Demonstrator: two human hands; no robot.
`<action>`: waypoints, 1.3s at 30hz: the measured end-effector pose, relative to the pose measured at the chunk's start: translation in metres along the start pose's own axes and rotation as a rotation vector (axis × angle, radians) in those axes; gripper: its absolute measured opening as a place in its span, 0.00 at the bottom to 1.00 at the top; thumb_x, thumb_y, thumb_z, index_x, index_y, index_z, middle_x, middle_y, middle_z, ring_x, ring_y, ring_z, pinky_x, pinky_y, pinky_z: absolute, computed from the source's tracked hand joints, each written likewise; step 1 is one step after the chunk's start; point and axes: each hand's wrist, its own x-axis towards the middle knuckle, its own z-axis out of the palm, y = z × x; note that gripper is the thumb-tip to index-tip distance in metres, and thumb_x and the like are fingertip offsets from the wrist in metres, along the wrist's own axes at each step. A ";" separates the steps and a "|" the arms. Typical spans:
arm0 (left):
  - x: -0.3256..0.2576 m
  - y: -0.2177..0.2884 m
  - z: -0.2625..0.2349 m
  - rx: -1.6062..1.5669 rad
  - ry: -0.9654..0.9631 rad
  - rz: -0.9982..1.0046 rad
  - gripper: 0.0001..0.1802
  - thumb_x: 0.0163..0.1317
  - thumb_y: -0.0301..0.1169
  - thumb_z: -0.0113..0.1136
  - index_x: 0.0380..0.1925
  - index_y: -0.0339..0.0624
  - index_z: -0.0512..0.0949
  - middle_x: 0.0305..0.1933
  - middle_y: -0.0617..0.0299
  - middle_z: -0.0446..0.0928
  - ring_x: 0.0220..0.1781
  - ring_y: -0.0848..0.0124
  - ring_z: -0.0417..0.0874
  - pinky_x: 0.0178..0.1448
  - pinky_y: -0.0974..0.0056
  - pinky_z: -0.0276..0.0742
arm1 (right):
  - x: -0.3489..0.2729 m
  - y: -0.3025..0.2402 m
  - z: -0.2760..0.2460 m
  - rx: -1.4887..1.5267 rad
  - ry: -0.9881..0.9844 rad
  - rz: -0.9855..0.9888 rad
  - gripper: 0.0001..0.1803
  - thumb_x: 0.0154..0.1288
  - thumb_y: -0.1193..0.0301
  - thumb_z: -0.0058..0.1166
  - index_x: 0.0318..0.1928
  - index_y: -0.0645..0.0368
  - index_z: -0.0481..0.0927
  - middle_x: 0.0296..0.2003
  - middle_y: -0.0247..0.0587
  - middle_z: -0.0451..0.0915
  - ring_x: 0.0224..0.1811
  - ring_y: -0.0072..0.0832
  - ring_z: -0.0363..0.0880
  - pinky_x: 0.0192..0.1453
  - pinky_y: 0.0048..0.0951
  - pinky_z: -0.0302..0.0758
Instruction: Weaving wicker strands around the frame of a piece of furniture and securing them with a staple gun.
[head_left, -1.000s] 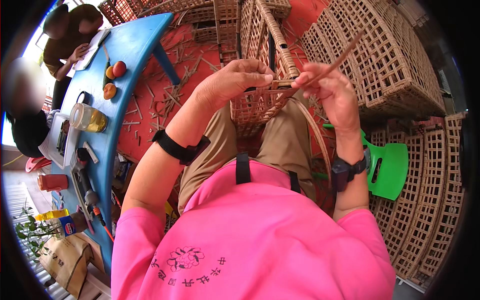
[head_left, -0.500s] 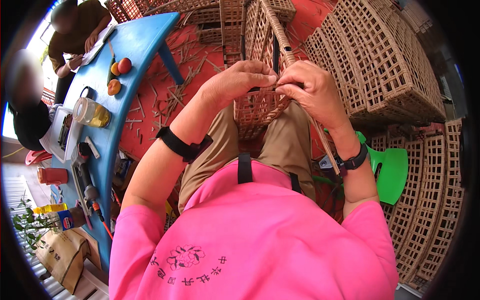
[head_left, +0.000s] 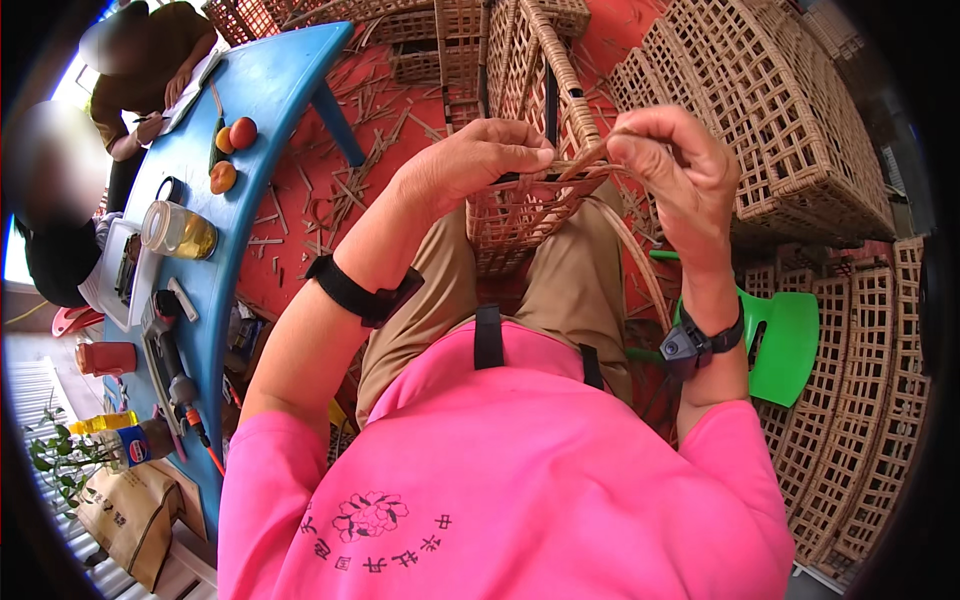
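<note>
Right-hand fingers moved rightward; strips litter the red floor.

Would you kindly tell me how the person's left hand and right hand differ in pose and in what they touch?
The left hand is at the near edge of the woven basket, while the right hand pinches a brown strip.
The left hand's fingertips point rightward; the right hand's fingers curl leftward.
Both are bare, with a black strap farther down each arm.
</note>
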 end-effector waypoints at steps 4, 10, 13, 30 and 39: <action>0.003 -0.009 -0.004 -0.004 -0.003 0.054 0.17 0.67 0.38 0.58 0.49 0.38 0.80 0.46 0.64 0.81 0.52 0.74 0.77 0.61 0.67 0.67 | 0.024 -0.002 0.010 0.132 -0.078 0.005 0.08 0.63 0.71 0.64 0.35 0.64 0.82 0.27 0.34 0.83 0.29 0.15 0.80 0.32 0.19 0.73; 0.000 -0.010 -0.003 -0.168 -0.033 0.020 0.16 0.67 0.37 0.57 0.47 0.36 0.80 0.44 0.63 0.80 0.49 0.74 0.77 0.58 0.68 0.68 | 0.042 -0.005 0.017 0.063 -0.198 0.003 0.07 0.62 0.73 0.64 0.35 0.64 0.82 0.27 0.32 0.83 0.31 0.14 0.79 0.35 0.18 0.75; 0.005 -0.007 -0.005 -0.101 -0.009 -0.009 0.17 0.68 0.35 0.56 0.52 0.35 0.79 0.48 0.62 0.81 0.52 0.74 0.77 0.61 0.67 0.69 | 0.045 0.024 0.017 0.189 -0.112 0.093 0.06 0.63 0.73 0.63 0.35 0.64 0.83 0.27 0.30 0.82 0.30 0.13 0.78 0.35 0.18 0.74; -0.012 -0.002 0.019 1.159 0.437 0.854 0.21 0.52 0.37 0.69 0.45 0.42 0.79 0.46 0.60 0.79 0.48 0.61 0.78 0.54 0.56 0.71 | 0.065 0.121 0.051 -0.279 -0.291 -0.101 0.11 0.55 0.62 0.66 0.30 0.56 0.86 0.57 0.36 0.78 0.62 0.36 0.70 0.66 0.35 0.66; -0.014 0.019 0.020 0.954 0.207 0.564 0.16 0.53 0.29 0.66 0.41 0.37 0.77 0.38 0.53 0.79 0.44 0.53 0.79 0.49 0.56 0.74 | 0.030 0.118 0.015 0.416 0.205 0.302 0.20 0.66 0.78 0.58 0.57 0.69 0.75 0.56 0.44 0.76 0.55 0.25 0.76 0.61 0.24 0.75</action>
